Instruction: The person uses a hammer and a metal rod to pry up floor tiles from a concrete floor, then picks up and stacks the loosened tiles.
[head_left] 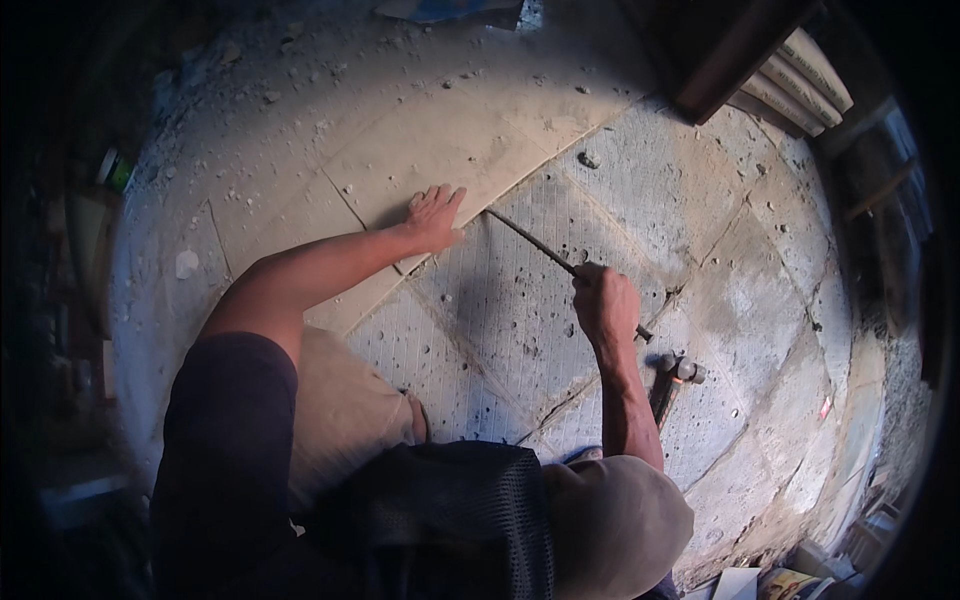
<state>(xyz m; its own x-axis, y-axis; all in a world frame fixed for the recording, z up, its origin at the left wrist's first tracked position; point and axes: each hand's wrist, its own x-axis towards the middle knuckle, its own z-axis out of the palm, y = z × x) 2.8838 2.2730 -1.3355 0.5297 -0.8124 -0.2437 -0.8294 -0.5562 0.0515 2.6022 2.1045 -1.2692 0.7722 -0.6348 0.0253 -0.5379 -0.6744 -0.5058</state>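
My right hand (pixel 607 305) is wrapped around a long thin metal chisel (pixel 535 242). The bar slants toward the far left, and its tip meets the edge of a dusty beige floor tile (pixel 440 140). Its other end sticks out below my fist. My left hand (pixel 435 218) lies on the tile beside that tip, fingers stretched out and pressing down near the edge. Between the hands stretches a ridged grey mortar surface (pixel 500 290) with small pits. A hammer (pixel 678 375) rests on the floor just right of my right forearm, its handle partly hidden.
Rubble bits and a larger stone (pixel 588 158) are scattered over the floor. At the far right stand a dark wooden post (pixel 735 60) and a stack of flat boxes (pixel 800 85). A bucket (pixel 790 583) sits at the lower right. My knees are bent close to the mortar.
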